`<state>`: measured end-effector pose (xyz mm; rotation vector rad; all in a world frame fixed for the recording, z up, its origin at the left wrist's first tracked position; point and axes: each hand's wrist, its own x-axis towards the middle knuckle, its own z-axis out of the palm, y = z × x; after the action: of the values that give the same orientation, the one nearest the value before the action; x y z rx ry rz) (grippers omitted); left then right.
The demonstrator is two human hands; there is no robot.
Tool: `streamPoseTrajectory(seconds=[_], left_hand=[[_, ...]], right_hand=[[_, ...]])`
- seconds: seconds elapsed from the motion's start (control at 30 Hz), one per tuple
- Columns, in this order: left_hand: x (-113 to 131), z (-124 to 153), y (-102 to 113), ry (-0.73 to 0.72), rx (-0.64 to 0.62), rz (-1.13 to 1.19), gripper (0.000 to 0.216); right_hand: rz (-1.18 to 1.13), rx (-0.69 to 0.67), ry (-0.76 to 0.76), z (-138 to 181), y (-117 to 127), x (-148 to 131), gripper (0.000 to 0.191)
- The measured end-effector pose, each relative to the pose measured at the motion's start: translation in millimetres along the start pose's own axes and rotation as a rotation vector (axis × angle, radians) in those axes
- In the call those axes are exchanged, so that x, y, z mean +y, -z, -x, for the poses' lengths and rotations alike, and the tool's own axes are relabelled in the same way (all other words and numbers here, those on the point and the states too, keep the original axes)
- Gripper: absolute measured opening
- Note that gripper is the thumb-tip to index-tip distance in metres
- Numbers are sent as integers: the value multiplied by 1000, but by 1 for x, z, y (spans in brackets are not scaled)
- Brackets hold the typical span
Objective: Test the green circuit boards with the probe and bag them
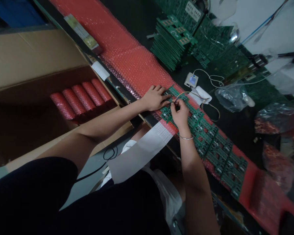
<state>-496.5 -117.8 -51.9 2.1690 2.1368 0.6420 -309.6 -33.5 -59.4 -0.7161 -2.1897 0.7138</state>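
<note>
A row of green circuit boards (212,140) lies on a strip of red bubble wrap (127,49) along the bench. My left hand (155,98) rests on the board at the row's left end, fingers spread and thumb reaching towards my right hand. Fingertips pinched together, my right hand (180,113) holds the end of a thin wire cable (186,92) low over that same board. The tip of the cable is hidden by my fingers. From there the cable loops to the right, past a white paper (203,94).
Behind the row stands a stack of green circuit boards (168,45). A small white device with a screen (191,80) is nearby. Rolls of red bubble wrap (74,98) lie in a cardboard box (26,88) at left. A label strip (139,156) hangs over the bench edge.
</note>
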Motion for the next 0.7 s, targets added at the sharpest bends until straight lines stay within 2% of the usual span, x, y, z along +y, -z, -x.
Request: streamPoseTrajectory(seconds=[0.27, 0.47, 0.57, 0.63, 0.7], left_hand=[[1, 1, -9, -6, 60, -3, 55], [-8, 5, -9, 3, 64, 35, 64], [-9, 2, -7, -24, 78, 39, 62], [-4, 1, 0, -32, 74, 42, 57], [-1, 1, 10, -3, 13, 15, 54]], right_hand=[[-6, 20, -7, -1, -3, 1, 12], [-267, 84, -98, -2, 1, 6, 18], [-250, 167, -141, -30, 10, 25, 20], [-160, 229, -187, -63, 21, 39, 22], [-41, 270, -274, -101, 40, 50, 23]])
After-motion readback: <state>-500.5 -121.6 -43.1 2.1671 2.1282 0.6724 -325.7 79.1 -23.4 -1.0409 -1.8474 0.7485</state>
